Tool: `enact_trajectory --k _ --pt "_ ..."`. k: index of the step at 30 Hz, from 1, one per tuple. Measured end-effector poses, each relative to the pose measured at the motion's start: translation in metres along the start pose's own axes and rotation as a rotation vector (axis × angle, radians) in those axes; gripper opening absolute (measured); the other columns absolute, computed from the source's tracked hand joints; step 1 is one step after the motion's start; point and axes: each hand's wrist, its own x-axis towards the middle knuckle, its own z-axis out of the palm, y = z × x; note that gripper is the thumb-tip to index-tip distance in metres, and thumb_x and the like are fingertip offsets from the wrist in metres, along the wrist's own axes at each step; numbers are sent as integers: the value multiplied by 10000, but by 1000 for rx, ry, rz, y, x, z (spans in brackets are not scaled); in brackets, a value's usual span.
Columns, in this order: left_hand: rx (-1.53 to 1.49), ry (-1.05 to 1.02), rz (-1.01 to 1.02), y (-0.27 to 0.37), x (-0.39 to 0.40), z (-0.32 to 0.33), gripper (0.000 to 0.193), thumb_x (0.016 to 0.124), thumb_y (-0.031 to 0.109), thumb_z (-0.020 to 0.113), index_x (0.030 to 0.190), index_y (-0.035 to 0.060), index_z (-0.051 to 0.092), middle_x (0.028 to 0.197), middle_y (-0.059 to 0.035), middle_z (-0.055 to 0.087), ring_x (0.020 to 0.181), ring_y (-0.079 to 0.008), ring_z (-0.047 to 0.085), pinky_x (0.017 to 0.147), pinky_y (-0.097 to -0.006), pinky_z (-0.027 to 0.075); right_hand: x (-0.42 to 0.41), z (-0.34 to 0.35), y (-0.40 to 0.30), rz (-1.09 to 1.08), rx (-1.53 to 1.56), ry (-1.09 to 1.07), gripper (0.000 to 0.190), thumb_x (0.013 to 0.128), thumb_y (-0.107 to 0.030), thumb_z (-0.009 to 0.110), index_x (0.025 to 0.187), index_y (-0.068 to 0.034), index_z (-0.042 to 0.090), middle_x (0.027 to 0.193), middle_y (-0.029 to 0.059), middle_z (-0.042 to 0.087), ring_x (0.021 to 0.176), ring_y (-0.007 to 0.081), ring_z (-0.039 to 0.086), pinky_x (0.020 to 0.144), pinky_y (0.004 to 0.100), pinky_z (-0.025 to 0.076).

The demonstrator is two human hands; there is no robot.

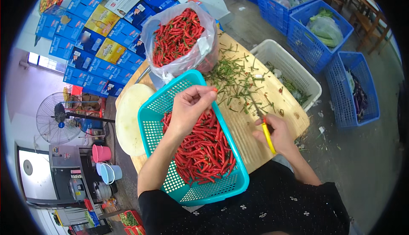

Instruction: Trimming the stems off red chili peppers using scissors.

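Observation:
My left hand (pixel 191 107) is above the far end of a teal plastic basket (pixel 244 174). Its thumb and forefinger pinch a small red chili pepper (pixel 215 89), mostly covered by the fingers. Below the wrist, a heap of stemless-looking red chilies (pixel 204 155) lies in the basket. In my right hand (pixel 281 134) is a pair of scissors (pixel 268 138) with yellow handles, blades pointing towards a scatter of cut green stems (pixel 236 81) on the wooden tabletop (pixel 252 151). Beyond the basket stands a clear plastic bag (pixel 207 59) full of red chilies with green stems (pixel 179 36).
A round pale chopping board (pixel 132 120) lies left of the basket. Past the table's right edge are a white crate (pixel 306 78) with scraps and several blue crates (pixel 306 52) of vegetables. A fan (pixel 59 116) and stacked blue and yellow cartons (pixel 105 40) are at left.

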Motion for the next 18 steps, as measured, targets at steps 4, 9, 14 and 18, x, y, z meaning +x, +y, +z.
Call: enact_trajectory --k 4,9,14,18 --pt "-25 -58 -52 -13 -11 19 128 929 93 686 1020 3 694 751 3 637 566 -48 533 524 -203 437 0 -1 -14 20 -180 -117 578 724 -483 844 734 -12 509 674 135 502 598 300 509 566 403 412" --pt "66 -50 20 -19 -15 32 114 916 60 701 1012 0 703 778 18 658 597 -19 542 530 -189 428 1 4 -15 11 -203 -128 557 686 -461 855 783 -2 554 688 147 511 611 315 508 566 408 397" --pt "41 -49 20 -21 -17 35 113 907 44 709 1002 -18 706 810 34 666 694 11 558 610 -151 436 2 5 -22 -24 -234 -115 594 697 -503 844 741 -10 515 701 141 521 624 328 533 571 418 414" --pt "24 -68 11 -22 -17 32 120 904 48 714 1004 -20 707 818 29 672 693 12 557 610 -150 435 5 7 -25 -35 -288 -114 615 702 -554 828 770 -11 547 755 145 572 661 347 588 591 430 455"
